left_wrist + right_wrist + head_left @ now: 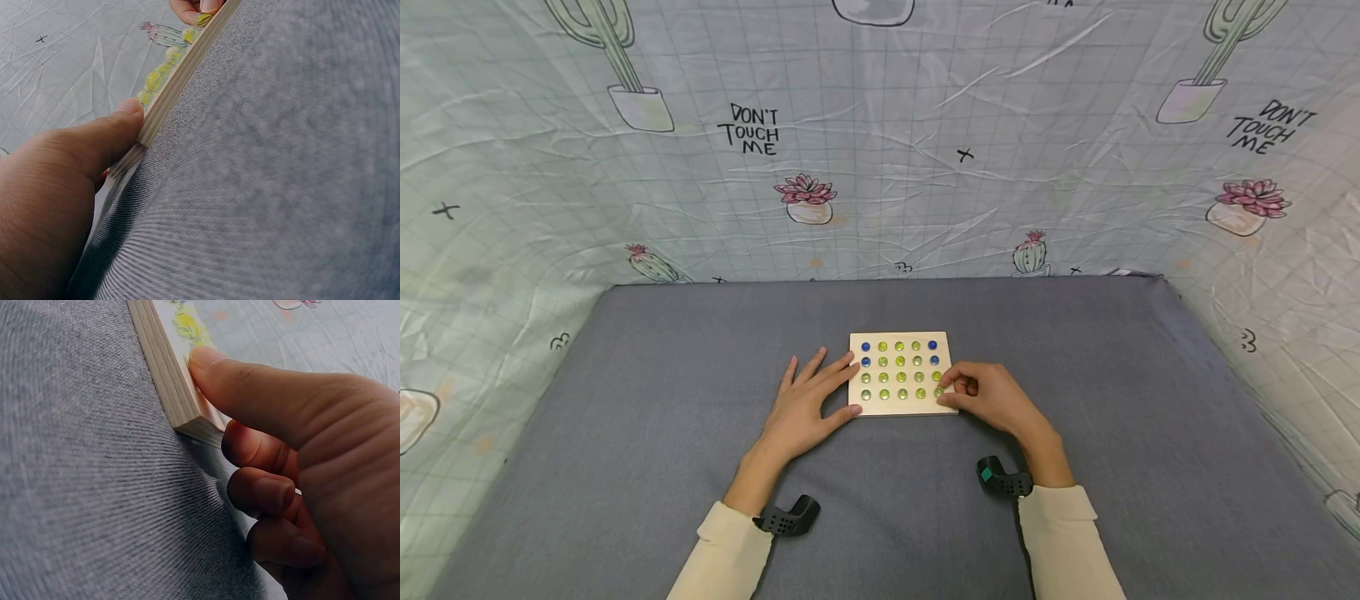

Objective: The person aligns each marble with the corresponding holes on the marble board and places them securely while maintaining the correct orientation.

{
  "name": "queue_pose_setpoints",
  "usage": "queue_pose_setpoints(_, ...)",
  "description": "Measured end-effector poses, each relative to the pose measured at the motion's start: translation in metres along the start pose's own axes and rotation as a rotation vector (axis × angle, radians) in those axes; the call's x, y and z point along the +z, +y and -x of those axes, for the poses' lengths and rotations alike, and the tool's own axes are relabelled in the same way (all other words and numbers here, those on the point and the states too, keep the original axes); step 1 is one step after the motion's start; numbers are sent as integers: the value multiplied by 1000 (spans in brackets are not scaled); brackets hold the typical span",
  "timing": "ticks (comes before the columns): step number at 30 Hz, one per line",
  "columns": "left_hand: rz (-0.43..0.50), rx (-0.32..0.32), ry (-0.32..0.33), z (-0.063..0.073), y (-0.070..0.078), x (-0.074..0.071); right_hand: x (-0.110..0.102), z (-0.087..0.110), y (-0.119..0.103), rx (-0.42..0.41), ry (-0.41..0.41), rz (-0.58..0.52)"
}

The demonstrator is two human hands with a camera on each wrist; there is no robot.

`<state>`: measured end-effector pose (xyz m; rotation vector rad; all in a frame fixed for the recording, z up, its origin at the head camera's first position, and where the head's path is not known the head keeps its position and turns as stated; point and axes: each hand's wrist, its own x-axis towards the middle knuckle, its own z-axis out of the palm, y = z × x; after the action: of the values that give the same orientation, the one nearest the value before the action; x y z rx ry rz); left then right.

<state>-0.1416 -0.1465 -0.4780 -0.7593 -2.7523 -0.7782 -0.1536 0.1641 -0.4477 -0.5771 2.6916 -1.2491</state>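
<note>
A pale wooden board (892, 408) lies on the grey cloth, with rows of small glass marbles on its top. Most marbles are clear with yellow-green swirls; blue ones (865, 347) sit at the upper ends of the leftmost and rightmost columns. My left hand (808, 408) is spread out, its fingertips and thumb resting on the board's left edge. At the near right corner, my right hand (988, 396) pinches a yellow-green marble (204, 19) between thumb and forefinger, the other fingers curled under. From the right wrist, the thumb covers most of that marble.
Grey cloth (700, 358) covers the table all around the board. A printed fabric backdrop (880, 108) with cactus drawings hangs behind it and at both sides. Each wrist wears a black band device (790, 517).
</note>
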Motion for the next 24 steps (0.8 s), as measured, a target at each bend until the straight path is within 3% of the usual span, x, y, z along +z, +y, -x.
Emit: queue_pose_setpoints(24, 8, 3, -8, 0, -2, -1, -3, 3, 0, 28, 24, -19)
